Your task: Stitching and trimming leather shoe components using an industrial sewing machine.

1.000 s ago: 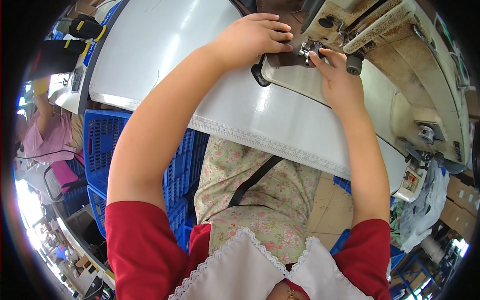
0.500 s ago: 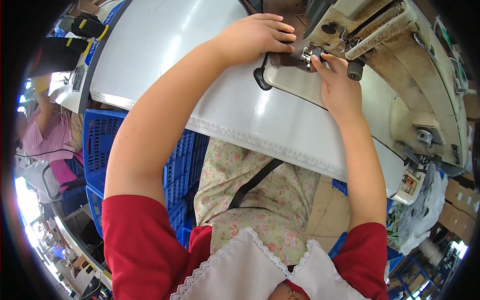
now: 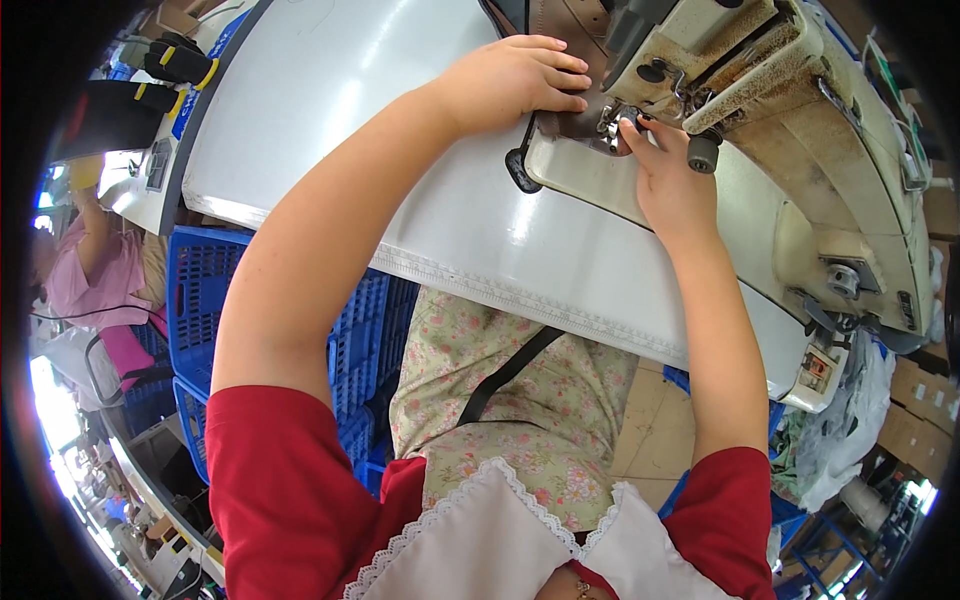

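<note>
A cream industrial sewing machine (image 3: 800, 130) stands on a white table (image 3: 330, 110) at the top right. A brown piece of material (image 3: 560, 20) lies under its needle area. My left hand (image 3: 510, 80) rests flat on that brown piece, fingers together, pressing it down just left of the presser foot (image 3: 612, 122). My right hand (image 3: 670, 180) reaches in from the front, its fingertips at the presser foot and on the edge of the material. Whether the right fingers pinch the material is hidden.
Stacked blue plastic crates (image 3: 200, 310) sit to my left below the table edge. Another person in a pink top (image 3: 90, 270) works at the far left. A black device (image 3: 140, 100) lies on the table's left end. Cardboard boxes (image 3: 920, 400) stand at the right.
Both hands have stayed at the presser foot; the right fingertips shifted slightly along the material. The view has tilted a little.
</note>
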`<state>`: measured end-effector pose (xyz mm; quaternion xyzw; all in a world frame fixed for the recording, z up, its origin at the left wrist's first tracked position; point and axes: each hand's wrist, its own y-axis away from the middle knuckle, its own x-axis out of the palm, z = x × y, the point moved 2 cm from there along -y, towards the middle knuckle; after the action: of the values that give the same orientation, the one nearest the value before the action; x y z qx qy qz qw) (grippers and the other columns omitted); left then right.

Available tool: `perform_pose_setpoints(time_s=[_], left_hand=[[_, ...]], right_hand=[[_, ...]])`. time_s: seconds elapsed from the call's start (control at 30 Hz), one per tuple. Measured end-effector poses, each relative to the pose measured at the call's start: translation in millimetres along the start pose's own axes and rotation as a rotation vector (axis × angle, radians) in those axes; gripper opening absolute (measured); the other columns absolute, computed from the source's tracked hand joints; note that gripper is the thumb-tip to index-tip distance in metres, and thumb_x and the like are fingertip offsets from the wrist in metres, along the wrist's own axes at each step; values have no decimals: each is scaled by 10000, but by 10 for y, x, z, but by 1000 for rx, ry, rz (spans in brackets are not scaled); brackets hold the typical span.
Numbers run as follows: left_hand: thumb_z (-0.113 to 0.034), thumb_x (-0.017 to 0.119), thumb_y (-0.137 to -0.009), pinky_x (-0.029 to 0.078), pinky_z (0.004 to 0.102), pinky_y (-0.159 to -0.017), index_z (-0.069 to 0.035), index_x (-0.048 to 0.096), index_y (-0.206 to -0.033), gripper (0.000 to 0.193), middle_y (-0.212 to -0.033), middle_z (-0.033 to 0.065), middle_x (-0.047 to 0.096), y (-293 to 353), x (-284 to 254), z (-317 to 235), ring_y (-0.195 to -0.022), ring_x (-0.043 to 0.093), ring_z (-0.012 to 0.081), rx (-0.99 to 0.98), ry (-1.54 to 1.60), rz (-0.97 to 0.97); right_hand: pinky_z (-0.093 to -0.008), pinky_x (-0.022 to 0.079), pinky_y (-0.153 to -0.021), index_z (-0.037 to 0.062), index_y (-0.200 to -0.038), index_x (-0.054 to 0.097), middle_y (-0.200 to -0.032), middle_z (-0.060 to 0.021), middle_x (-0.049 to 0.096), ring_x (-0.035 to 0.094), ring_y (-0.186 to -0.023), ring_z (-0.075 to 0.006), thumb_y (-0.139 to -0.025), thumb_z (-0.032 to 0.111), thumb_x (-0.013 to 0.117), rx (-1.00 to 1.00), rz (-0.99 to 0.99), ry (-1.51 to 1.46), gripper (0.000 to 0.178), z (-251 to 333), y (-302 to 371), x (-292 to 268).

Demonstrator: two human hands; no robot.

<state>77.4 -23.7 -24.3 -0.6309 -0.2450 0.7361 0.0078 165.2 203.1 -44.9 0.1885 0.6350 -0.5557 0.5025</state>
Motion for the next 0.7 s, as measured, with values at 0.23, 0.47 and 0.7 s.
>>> perform_pose_setpoints(time_s=[0.23, 0.47, 0.7], left_hand=[[59, 622, -736, 349, 388, -1171, -178, 703, -1190, 519, -1239, 4, 661, 10, -14, 2, -1252, 547, 203, 17, -21, -6], [-93, 566, -864, 370, 326, -1146, -188, 699, -1171, 348, -1338, 18, 619, -27, -76, -35, -1293, 525, 150, 31, -122, 37], [30, 641, -706, 382, 371, -1135, -195, 680, -1217, 560, -1221, -5, 654, -27, -73, -40, -1244, 546, 213, 39, -65, 10]], right_hand=[[-398, 540, -773, 220, -1098, 742, -1014, -96, 703, 667, -915, -299, -863, 68, 648, 3, -32, -16, 296, 21, 5, 16], [-397, 538, -763, 215, -1061, 746, -988, -81, 697, 663, -911, -291, -897, 127, 664, 15, -46, 15, 204, 52, 6, -21], [-392, 552, -811, 240, -1238, 679, -1206, -91, 662, 664, -986, -306, -817, 4, 607, 104, 111, -6, 488, -8, 25, 10]])
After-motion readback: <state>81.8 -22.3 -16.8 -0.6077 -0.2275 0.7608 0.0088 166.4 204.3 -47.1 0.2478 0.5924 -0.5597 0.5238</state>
